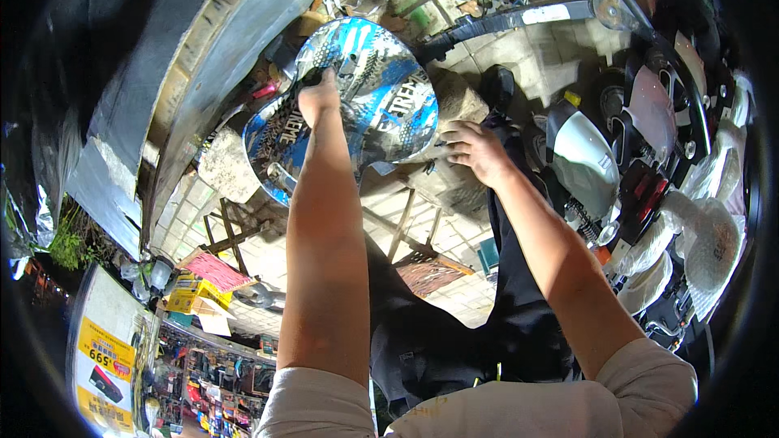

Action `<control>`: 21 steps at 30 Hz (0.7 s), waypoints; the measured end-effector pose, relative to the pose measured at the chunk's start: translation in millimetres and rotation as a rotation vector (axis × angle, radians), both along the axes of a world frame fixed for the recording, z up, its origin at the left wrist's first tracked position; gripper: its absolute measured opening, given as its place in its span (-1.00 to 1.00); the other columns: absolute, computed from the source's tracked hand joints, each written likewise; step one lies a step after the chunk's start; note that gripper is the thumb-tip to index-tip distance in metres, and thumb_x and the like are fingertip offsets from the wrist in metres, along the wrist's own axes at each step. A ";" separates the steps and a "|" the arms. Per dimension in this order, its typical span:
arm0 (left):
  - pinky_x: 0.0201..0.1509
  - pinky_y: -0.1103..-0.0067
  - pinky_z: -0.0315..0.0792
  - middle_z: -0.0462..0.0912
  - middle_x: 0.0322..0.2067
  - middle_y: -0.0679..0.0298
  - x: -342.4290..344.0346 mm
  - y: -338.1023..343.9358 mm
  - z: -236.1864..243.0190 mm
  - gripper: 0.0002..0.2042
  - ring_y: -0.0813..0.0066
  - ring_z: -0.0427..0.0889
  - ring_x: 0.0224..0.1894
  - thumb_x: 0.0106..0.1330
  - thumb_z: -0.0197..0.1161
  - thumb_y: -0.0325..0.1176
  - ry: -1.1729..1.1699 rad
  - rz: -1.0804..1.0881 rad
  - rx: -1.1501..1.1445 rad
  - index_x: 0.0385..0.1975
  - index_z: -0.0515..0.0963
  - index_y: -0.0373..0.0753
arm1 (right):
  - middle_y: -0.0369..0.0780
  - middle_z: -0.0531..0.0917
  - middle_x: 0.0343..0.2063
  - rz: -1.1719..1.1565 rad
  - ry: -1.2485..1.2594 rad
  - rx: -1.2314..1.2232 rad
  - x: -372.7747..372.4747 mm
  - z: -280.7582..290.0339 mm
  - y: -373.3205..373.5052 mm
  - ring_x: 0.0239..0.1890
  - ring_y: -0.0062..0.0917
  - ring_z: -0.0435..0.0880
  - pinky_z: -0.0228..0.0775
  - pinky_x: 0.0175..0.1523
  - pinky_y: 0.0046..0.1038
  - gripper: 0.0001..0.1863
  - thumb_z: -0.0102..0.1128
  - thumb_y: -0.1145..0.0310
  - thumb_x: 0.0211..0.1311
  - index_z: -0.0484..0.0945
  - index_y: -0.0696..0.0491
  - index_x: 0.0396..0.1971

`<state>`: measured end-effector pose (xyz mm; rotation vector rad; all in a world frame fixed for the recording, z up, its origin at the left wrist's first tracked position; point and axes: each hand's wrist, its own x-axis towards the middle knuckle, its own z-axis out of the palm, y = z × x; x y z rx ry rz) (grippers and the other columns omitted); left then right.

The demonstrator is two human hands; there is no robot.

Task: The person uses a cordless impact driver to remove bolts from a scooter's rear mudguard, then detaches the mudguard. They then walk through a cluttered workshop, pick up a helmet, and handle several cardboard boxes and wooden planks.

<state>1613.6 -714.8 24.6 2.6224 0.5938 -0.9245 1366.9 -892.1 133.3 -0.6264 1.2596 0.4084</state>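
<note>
A blue, white and black patterned piece (385,73), broad and rounded like a scooter seat, lies before me above pale paving. My left hand (320,99) is closed on its narrowed middle, beside a dark gap; some of the fingers are hidden. A shiny part shows at the piece's lower left end. My right hand (476,150) is held just off the right edge of the piece, with its fingers apart and nothing in them.
A pale stone block (229,164) stands left of the piece. Folding stools (426,274) sit near my legs. Parked scooters (584,146) crowd the right. A grey panel (219,40) slants along the left, above a yellow box (191,292). A black curved bar (519,20) lies at the far side.
</note>
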 end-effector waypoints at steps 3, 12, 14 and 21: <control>-0.30 0.31 0.45 0.69 -0.42 -0.02 -10.3 -16.2 41.5 -0.37 0.19 0.64 -0.42 0.07 0.35 0.15 -0.063 0.030 -0.315 -0.43 0.62 -0.51 | -0.14 0.59 -0.08 0.147 -0.131 -0.401 50.6 5.2 32.9 -0.07 -0.39 0.57 0.39 0.03 -0.37 -0.38 0.32 0.07 0.17 0.39 0.11 0.13; -0.58 0.64 0.00 0.11 -0.71 0.51 -9.5 26.8 244.2 -0.61 0.67 0.11 -0.65 0.34 0.16 0.06 0.626 0.704 -1.178 -0.59 0.30 -0.03 | -0.23 0.59 -0.37 0.652 -0.501 -0.522 145.0 120.2 59.1 -0.47 -0.63 0.54 0.41 -0.36 -0.51 -0.79 0.07 0.48 0.31 0.47 0.22 -0.10; -0.57 0.62 -0.01 0.10 -0.71 0.49 -2.7 47.2 264.3 -0.67 0.66 0.10 -0.65 0.37 0.12 0.02 0.431 0.676 -1.125 -0.50 0.41 -0.08 | -0.29 0.52 -0.53 0.404 -0.473 -0.301 147.1 141.4 66.4 -0.63 -0.67 0.45 0.30 -0.53 -0.53 -0.87 0.09 0.47 0.32 0.51 0.24 -0.30; -0.35 0.45 0.30 0.40 -0.58 0.25 94.7 166.8 260.5 -0.52 0.37 0.35 -0.49 0.08 0.25 0.13 0.029 1.433 -1.624 -0.43 0.44 -0.24 | -0.11 0.69 -0.47 0.835 -0.262 -0.652 144.2 167.8 77.9 -0.48 -0.50 0.59 0.42 -0.29 -0.44 -0.68 0.22 0.23 0.21 0.62 0.24 -0.27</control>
